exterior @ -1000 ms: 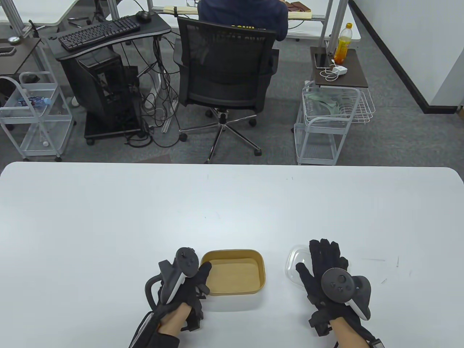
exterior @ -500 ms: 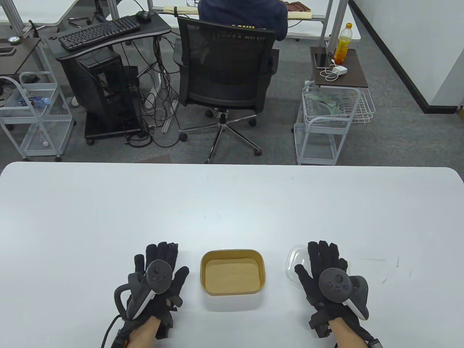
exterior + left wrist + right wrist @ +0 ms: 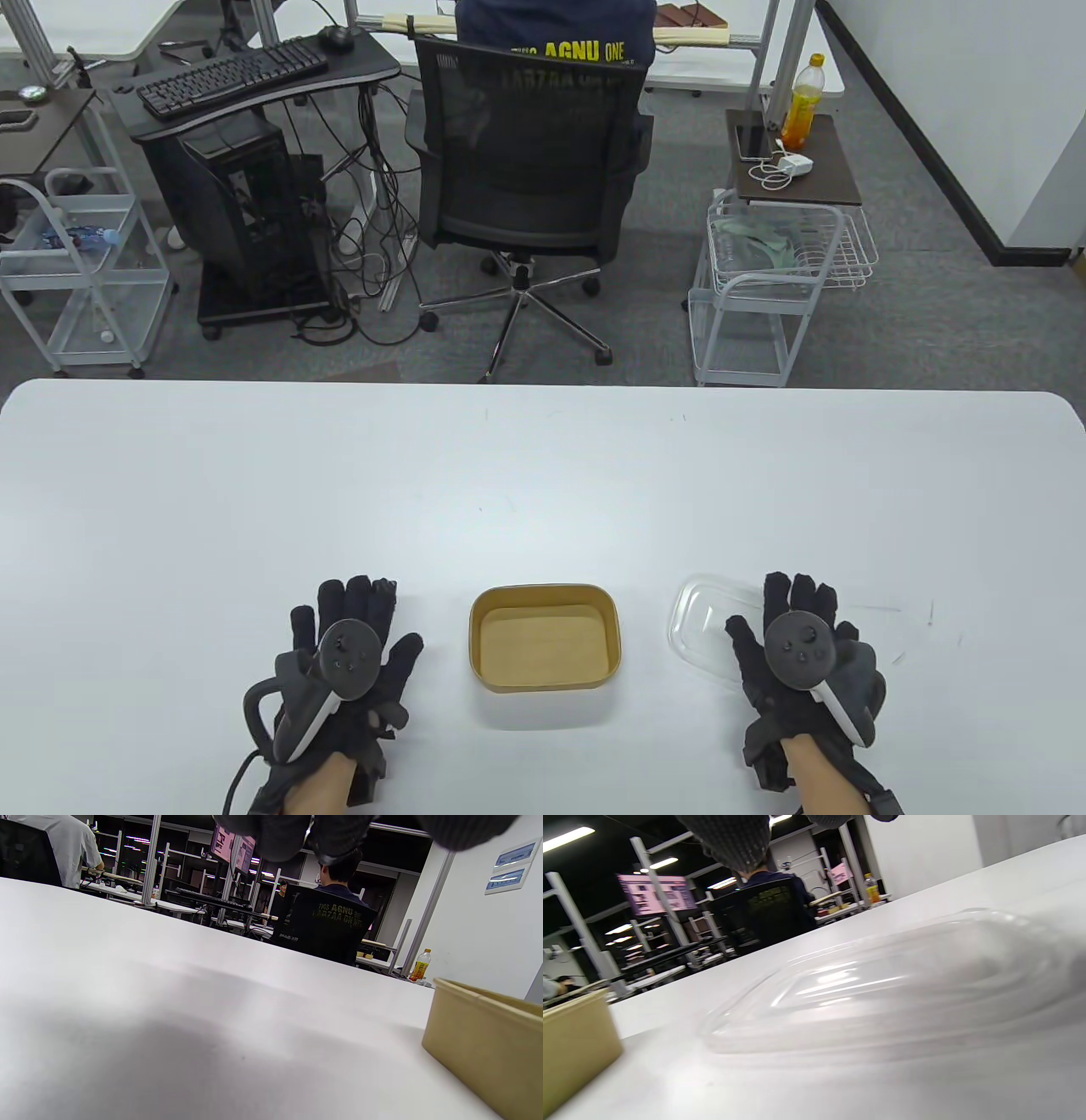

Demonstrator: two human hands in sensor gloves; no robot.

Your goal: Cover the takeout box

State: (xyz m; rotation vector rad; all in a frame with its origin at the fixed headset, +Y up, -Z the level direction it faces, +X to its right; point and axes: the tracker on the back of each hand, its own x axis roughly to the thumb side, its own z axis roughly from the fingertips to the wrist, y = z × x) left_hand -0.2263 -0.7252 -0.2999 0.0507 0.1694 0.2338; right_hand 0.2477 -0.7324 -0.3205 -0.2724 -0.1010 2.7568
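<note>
The tan takeout box [image 3: 545, 638] stands open and empty near the table's front edge. The clear plastic lid [image 3: 704, 624] lies flat on the table to its right, apart from it. My left hand [image 3: 356, 624] lies flat with fingers spread on the table left of the box, not touching it. My right hand [image 3: 797, 632] is open with fingers extended over the lid's right part; contact cannot be told. The left wrist view shows the box wall [image 3: 488, 1052] at the right. The right wrist view shows the lid [image 3: 882, 984] close below my fingertips [image 3: 729, 836], with the box [image 3: 572, 1043] at the left.
The white table [image 3: 543, 492] stretches bare behind the box and lid. Beyond its far edge are an office chair [image 3: 526, 161] with a seated person, a wire cart [image 3: 764, 280] and a computer desk [image 3: 246, 76].
My left hand has left the box's left edge, moved left and spread flat on the table. My right hand has slid right and back, uncovering more of the lid.
</note>
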